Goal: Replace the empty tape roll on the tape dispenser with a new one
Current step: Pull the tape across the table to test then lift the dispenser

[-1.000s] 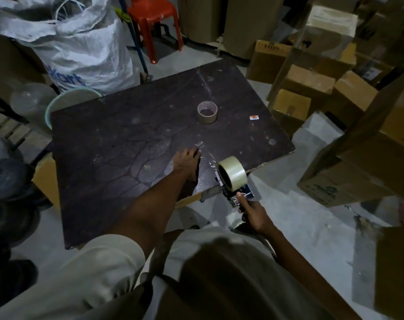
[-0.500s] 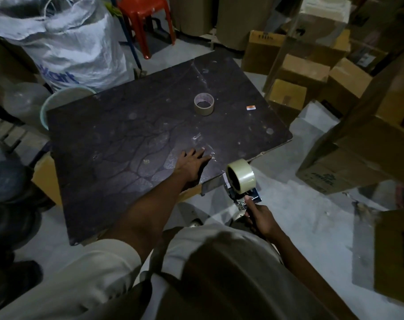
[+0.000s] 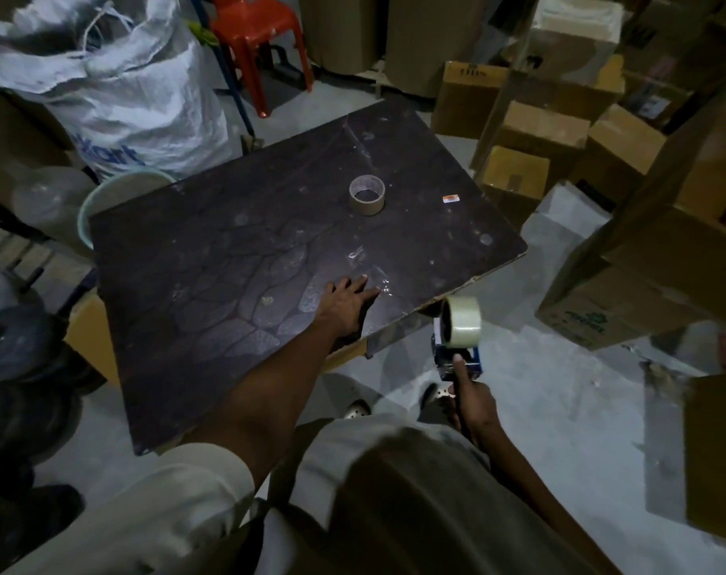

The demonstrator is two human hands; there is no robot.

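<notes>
My right hand point(image 3: 471, 402) grips the handle of a blue tape dispenser point(image 3: 456, 361), held in the air just off the table's near right edge. A full roll of clear tape point(image 3: 461, 321) sits mounted on it. My left hand point(image 3: 347, 302) lies flat with fingers spread on the dark table point(image 3: 212, 284), pressing on a shiny strip of clear tape point(image 3: 378, 276) stuck to the surface. An empty brown cardboard tape core point(image 3: 366, 195) stands on the table farther back, well away from both hands.
Cardboard boxes point(image 3: 531, 130) crowd the floor to the right and behind the table. A white woven sack point(image 3: 116, 97), a pale green tub point(image 3: 116, 197) and an orange plastic chair point(image 3: 253, 31) stand beyond the far left. A small sticker point(image 3: 451, 198) lies on the table.
My right hand has drawn the dispenser back and to the right, off the table edge. My left hand has flattened and spread its fingers on the tape strip.
</notes>
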